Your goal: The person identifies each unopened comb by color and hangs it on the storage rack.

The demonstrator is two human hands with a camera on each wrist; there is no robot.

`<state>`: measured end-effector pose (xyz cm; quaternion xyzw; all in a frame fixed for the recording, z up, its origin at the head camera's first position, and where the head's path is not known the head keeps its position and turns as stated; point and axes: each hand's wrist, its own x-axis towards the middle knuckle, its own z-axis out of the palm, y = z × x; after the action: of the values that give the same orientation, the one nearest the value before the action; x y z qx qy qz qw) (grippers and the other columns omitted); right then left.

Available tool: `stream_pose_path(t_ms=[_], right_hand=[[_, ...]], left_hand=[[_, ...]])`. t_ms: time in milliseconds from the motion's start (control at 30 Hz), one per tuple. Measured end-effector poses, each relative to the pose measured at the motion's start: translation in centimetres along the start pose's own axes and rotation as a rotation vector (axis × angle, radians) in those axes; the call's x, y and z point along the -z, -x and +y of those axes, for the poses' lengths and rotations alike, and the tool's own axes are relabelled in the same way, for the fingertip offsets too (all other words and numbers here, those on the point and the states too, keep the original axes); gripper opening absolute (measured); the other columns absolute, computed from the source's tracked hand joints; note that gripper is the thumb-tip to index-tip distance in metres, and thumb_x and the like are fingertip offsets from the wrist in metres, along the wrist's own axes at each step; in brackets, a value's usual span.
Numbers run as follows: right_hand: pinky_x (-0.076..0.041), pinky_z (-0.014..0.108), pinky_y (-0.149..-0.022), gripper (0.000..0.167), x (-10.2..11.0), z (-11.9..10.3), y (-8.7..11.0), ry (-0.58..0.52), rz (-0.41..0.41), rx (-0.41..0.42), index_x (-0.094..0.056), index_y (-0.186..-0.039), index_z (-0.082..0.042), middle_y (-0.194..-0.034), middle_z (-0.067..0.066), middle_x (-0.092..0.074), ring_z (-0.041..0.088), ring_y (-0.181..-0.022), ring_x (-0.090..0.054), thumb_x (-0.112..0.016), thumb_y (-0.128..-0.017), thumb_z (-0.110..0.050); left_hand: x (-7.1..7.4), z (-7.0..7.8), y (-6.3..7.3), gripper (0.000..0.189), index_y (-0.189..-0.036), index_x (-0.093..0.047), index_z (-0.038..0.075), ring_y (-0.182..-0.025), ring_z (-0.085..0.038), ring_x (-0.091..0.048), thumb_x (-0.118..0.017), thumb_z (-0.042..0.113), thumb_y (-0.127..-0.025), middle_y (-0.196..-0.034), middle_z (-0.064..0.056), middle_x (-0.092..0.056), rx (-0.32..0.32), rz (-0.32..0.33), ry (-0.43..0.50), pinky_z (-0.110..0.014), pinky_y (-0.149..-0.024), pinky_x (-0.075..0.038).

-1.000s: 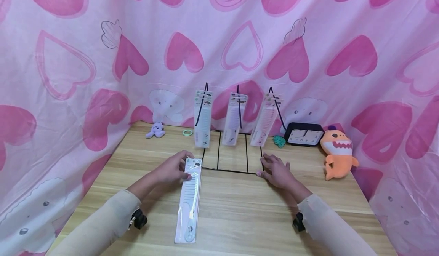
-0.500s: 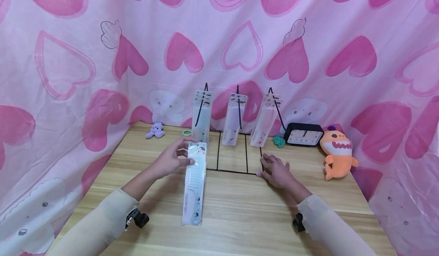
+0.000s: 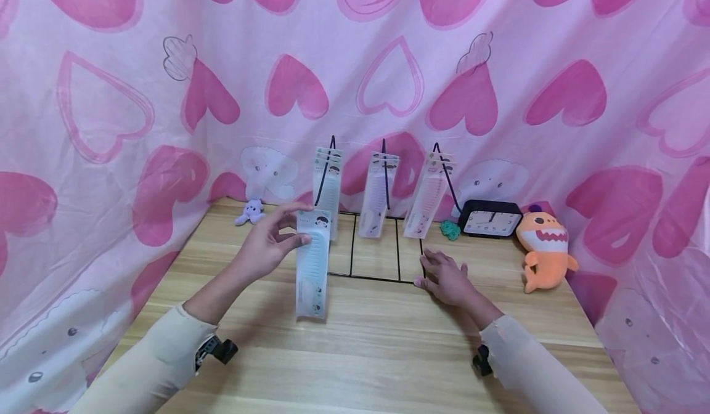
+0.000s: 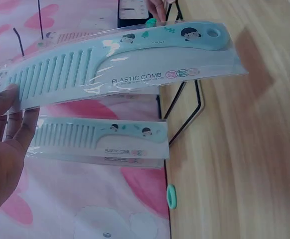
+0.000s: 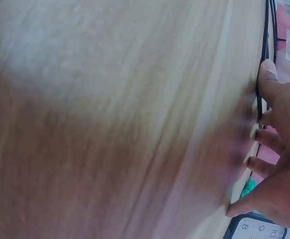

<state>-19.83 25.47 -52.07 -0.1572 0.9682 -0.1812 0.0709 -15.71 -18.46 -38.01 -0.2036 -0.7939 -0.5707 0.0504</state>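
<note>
My left hand pinches the top end of a light-blue plastic comb in a clear packet, thumb in front and fingers behind. The packet hangs above the table, in front of the left prong of a black wire rack. On that prong hang several blue packaged combs, partly hidden behind the held one. Purple packaged combs hang on the middle prong and pink ones on the right. My right hand, fingers spread, rests at the front right corner of the rack's base, thumb touching the wire.
To the right of the rack stand a black clock, a teal scrunched band and an orange shark plush. A small purple toy sits at the back left, and a green ring lies near the rack. A heart-patterned curtain surrounds the table.
My left hand has raised the packaged comb from low over the table and carried it toward the left prong, turning it more upright. The right hand stays put.
</note>
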Motion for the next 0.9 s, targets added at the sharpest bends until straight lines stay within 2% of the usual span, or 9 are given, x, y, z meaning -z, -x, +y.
stream_pose_path(t_ms=[133, 233, 300, 467, 667, 900], right_hand=[[-0.011, 0.100, -0.116, 0.072, -0.1, 0.2, -0.1, 0.002, 0.004, 0.003, -0.051, -0.164, -0.005, -0.180, 0.017, -0.036, 0.054, -0.166, -0.027, -0.069, -0.109, -0.048], [-0.012, 0.100, -0.115, 0.072, -0.1, 0.2, -0.1, 0.001, 0.007, 0.006, -0.051, -0.164, -0.005, -0.179, 0.018, -0.036, 0.055, -0.165, -0.028, -0.069, -0.109, -0.047], [-0.012, 0.100, -0.115, 0.072, -0.1, 0.1, -0.1, 0.001, 0.013, 0.008, -0.052, -0.164, -0.004, -0.179, 0.018, -0.037, 0.055, -0.165, -0.028, -0.070, -0.108, -0.047], [-0.013, 0.101, -0.114, 0.072, 0.0, 0.1, -0.1, 0.003, 0.019, 0.012, -0.053, -0.162, -0.004, -0.178, 0.019, -0.038, 0.056, -0.164, -0.030, -0.072, -0.107, -0.046], [-0.013, 0.101, -0.114, 0.073, 0.0, 0.1, 0.0, 0.000, 0.019, 0.015, -0.053, -0.162, -0.004, -0.178, 0.020, -0.039, 0.056, -0.164, -0.029, -0.073, -0.106, -0.045], [-0.012, 0.101, -0.114, 0.072, 0.1, -0.1, 0.1, -0.011, 0.014, 0.009, -0.053, -0.162, -0.003, -0.178, 0.020, -0.038, 0.056, -0.165, -0.028, -0.072, -0.107, -0.045]], left_hand=[[0.2, 0.4, -0.3, 0.063, -0.153, -0.060, 0.017, -0.117, -0.033, -0.067, -0.079, -0.006, -0.098, -0.160, -0.008, -0.057, 0.003, 0.012, -0.005, -0.024, -0.090, -0.067], [0.3, 0.6, -0.6, 0.064, -0.154, -0.060, 0.018, -0.123, -0.032, -0.066, -0.079, -0.006, -0.098, -0.169, -0.004, -0.052, -0.006, 0.012, -0.002, -0.025, -0.097, -0.066], [0.2, 0.7, -0.7, 0.065, -0.154, -0.060, 0.019, -0.125, -0.033, -0.066, -0.079, -0.007, -0.097, -0.171, -0.007, -0.051, -0.019, 0.015, 0.005, -0.025, -0.100, -0.065], [0.1, 0.7, -1.1, 0.067, -0.154, -0.060, 0.020, -0.127, -0.034, -0.067, -0.079, -0.008, -0.096, -0.168, -0.013, -0.053, -0.028, 0.020, 0.017, -0.027, -0.101, -0.065], [0.0, 0.4, -1.6, 0.068, -0.154, -0.061, 0.022, -0.126, -0.034, -0.067, -0.079, -0.009, -0.096, -0.165, -0.012, -0.056, -0.031, 0.023, 0.013, -0.028, -0.099, -0.066], [-0.2, -0.5, -2.8, 0.062, -0.154, -0.062, 0.018, -0.127, -0.034, -0.070, -0.078, -0.006, -0.099, -0.149, -0.012, -0.065, -0.026, 0.048, -0.015, -0.034, -0.103, -0.066]])
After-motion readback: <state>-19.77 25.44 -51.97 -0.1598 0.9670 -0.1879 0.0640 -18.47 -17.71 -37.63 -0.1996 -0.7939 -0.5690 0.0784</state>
